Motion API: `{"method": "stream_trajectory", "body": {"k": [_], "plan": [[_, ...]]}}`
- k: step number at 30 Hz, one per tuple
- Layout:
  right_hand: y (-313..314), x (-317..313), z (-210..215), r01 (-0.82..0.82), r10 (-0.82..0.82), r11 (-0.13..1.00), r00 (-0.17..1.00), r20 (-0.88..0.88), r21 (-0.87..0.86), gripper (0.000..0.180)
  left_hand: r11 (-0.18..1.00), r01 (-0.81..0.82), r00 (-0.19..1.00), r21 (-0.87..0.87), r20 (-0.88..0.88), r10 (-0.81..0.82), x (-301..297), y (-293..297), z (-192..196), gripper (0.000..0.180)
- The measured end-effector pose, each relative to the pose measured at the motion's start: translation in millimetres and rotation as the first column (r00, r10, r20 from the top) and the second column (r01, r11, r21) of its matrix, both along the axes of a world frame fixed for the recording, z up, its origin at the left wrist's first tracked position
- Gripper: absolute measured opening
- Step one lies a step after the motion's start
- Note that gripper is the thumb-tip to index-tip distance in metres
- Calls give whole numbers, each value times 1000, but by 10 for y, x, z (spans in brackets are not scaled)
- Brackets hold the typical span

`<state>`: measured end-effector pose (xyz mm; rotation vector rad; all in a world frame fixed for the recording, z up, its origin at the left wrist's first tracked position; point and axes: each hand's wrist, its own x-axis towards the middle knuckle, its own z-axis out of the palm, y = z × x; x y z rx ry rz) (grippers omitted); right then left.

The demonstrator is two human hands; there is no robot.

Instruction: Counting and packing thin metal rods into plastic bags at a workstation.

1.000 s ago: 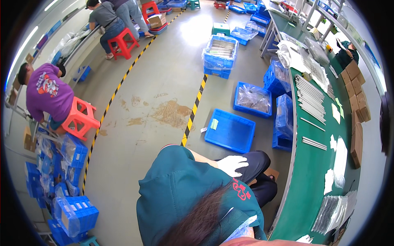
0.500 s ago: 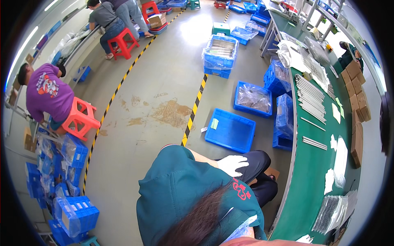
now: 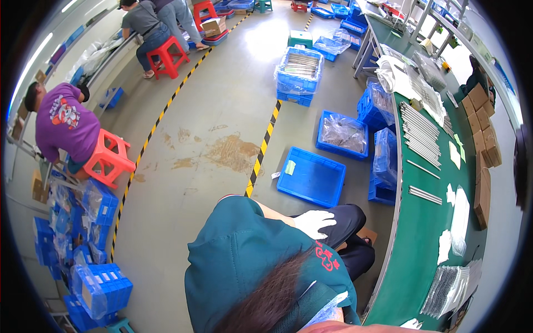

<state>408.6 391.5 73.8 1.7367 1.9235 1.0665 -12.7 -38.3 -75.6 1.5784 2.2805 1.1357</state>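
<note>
My left hand point(image 3: 315, 223), in a white glove, lies flat on my dark-trousered thigh with its fingers a little apart and nothing in it. At the lower edge, over the green table, a sliver of white glove point(image 3: 412, 323) shows beside a bare forearm; it seems to be my right hand, mostly cut off, so its fingers cannot be made out. On the green tabletop point(image 3: 417, 233) lie a row of metal rods point(image 3: 420, 135), a single thin rod point(image 3: 423, 168) and a small group of shorter rods point(image 3: 425, 194). Near the lower edge rests a stack of plastic-wrapped pieces point(image 3: 447, 289).
An empty blue crate point(image 3: 311, 176) sits on the floor ahead of me. Behind it stand a crate of bagged rods point(image 3: 343, 135) and stacked crates point(image 3: 298, 76). Cardboard boxes point(image 3: 482, 125) line the table's far side. A person in purple point(image 3: 66, 119) sits at the left.
My left hand stays in place on my thigh. The person behind the boxes at the right has shifted slightly. The rods and crates have not moved.
</note>
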Motion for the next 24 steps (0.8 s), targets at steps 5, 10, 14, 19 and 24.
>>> {"method": "stream_trajectory", "body": {"k": [5, 10, 14, 19, 24], "plan": [[159, 386, -251, -435, 456, 890, 823, -338, 140, 33, 1000, -1, 1000, 6, -21, 2, 3, -5, -26, 57], [392, 518, -423, -666, 741, 666, 540, -398, 336, 31, 1000, 2, 1000, -14, -16, -2, 1, -4, -4, 57], [635, 495, -496, -594, 658, 751, 711, -248, 289, 29, 1000, 4, 1000, -13, -16, -5, 6, -10, 11, 57], [785, 495, -537, -502, 537, 824, 840, -81, 262, 30, 999, 5, 1000, -37, 13, -4, 4, -15, 40, 57], [670, 519, -482, -425, 433, 895, 900, -41, 133, 32, 999, 28, 999, -37, 28, -27, -19, 5, 44, 57]]}}
